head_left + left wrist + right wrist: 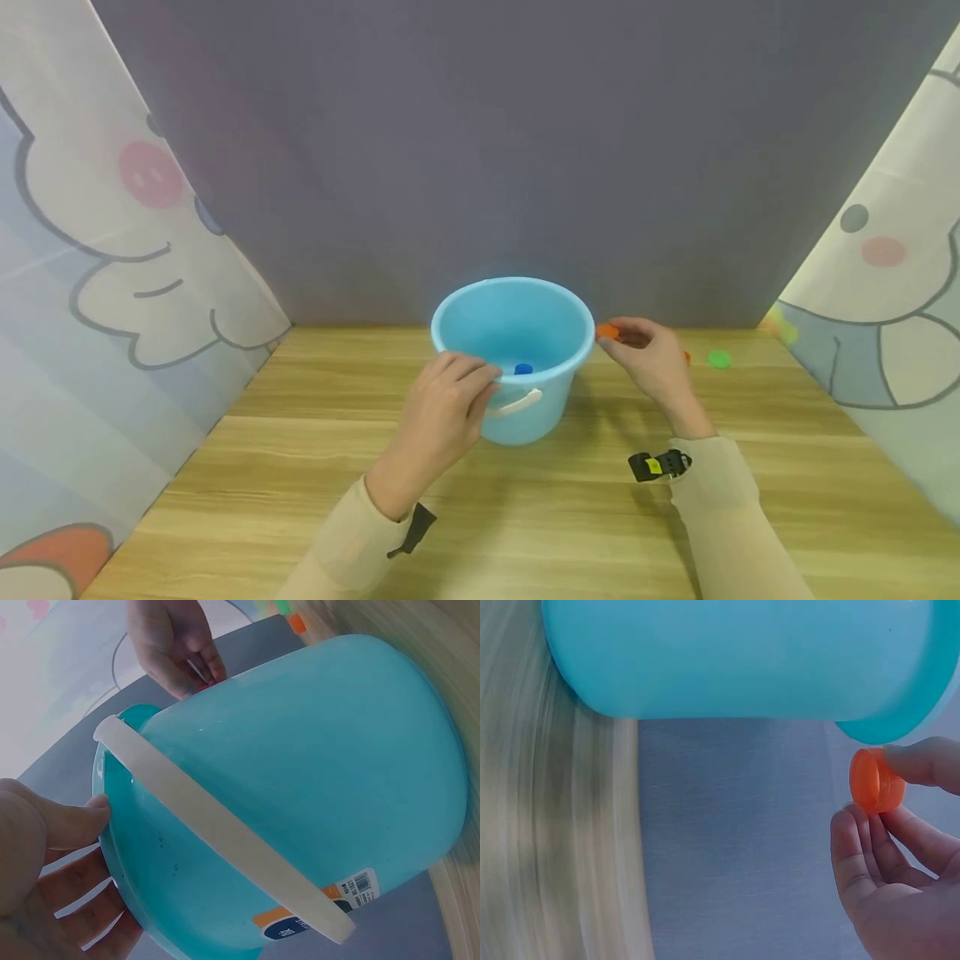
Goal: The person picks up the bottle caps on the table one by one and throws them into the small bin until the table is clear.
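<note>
Right now, an orange cap [607,332] sits pinched between the thumb and fingertips of the right hand [654,362], just outside the rim of a light blue bucket [532,421], at its three o'clock as the head view has it. Whether cap and rim touch is hard to tell. The bucket stands upright, and the left hand [446,396] grips its rim at seven o'clock, thumb on one side of the edge and fingers on the other. A white handle [517,405] hangs across the bucket's wall toward six o'clock, and the left wrist view shows a printed label [361,889] near it. Inside the bucket, toward six o'clock, is a small blue piece [523,369]. Farther out, past the right hand toward the bucket's three o'clock, a green disc [719,359] lies on the wood-grain table [300,500], with a second orange piece [687,358] partly hidden by that hand. A dark grey panel [480,150] rises behind at twelve o'clock, and cartoon-printed sheets flank the table at nine and three.
</note>
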Tool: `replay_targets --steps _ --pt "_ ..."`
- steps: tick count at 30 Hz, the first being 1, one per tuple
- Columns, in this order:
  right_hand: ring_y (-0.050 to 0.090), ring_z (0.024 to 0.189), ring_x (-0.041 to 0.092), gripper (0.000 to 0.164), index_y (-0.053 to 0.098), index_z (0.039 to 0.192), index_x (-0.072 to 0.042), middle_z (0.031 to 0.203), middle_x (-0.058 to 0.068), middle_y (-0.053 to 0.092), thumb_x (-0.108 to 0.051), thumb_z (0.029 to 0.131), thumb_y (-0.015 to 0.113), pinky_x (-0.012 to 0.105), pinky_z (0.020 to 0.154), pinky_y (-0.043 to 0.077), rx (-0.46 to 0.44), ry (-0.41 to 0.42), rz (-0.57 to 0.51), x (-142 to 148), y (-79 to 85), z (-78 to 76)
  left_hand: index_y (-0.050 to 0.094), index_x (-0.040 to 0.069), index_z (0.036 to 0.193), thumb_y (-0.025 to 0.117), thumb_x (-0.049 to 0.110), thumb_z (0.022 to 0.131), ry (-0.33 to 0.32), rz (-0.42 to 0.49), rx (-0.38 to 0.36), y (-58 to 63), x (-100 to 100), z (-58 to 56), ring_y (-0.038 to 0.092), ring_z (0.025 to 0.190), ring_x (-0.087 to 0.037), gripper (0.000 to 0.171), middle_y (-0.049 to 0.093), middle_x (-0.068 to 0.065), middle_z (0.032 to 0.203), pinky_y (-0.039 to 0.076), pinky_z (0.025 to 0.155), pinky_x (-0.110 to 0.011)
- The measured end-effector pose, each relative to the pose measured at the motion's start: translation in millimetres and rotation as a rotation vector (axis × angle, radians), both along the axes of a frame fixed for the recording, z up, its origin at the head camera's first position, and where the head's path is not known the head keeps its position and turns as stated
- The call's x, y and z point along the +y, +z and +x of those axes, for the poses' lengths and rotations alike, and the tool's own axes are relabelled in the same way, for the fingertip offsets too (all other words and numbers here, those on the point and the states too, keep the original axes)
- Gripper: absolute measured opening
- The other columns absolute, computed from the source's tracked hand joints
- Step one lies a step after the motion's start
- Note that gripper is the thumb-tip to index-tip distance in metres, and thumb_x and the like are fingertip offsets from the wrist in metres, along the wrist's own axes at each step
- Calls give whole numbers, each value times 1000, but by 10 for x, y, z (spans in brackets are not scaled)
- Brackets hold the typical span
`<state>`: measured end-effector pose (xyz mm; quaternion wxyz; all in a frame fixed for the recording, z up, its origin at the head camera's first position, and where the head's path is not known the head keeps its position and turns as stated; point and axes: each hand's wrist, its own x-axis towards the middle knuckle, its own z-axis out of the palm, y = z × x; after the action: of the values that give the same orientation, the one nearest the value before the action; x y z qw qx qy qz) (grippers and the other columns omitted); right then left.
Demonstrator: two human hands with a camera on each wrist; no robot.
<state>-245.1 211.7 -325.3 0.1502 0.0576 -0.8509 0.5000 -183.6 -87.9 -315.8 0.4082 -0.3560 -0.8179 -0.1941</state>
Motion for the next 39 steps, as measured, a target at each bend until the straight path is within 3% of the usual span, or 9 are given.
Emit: replay_targets --steps 7,23,31,39 --pt "62 108 33 50 61 134 4 125 23 64 -26 96 71 11 76 50 77 -6 -32 -6 43 38 77 8 98 80 4 85 -4 -9 1 13 6 3 63 93 -25 15 74 -4 96 54 81 -37" --pt "62 100 23 46 64 131 2 119 16 64 -24 94 74 10 77 51 172 -9 -24 -81 235 164 77 7 98 81 3 84 0 -6 -3 18 -1 -1 63 94 -25 15 74 -4 97 54 82 -38" --pt "62 95 11 42 66 127 3 117 13 65 -20 93 75 11 79 52 243 -1 -31 -123 296 213 77 7 98 81 3 84 3 -8 -8 11 -1 -3 63 94 -25 15 74 -4 97 54 82 -38" --pt "62 96 13 40 67 126 3 116 12 65 -16 92 76 13 83 51 283 34 -45 -208 338 271 77 6 98 80 3 85 0 -7 -5 13 0 -4 63 94 -25 15 74 -4 97 54 82 -38"
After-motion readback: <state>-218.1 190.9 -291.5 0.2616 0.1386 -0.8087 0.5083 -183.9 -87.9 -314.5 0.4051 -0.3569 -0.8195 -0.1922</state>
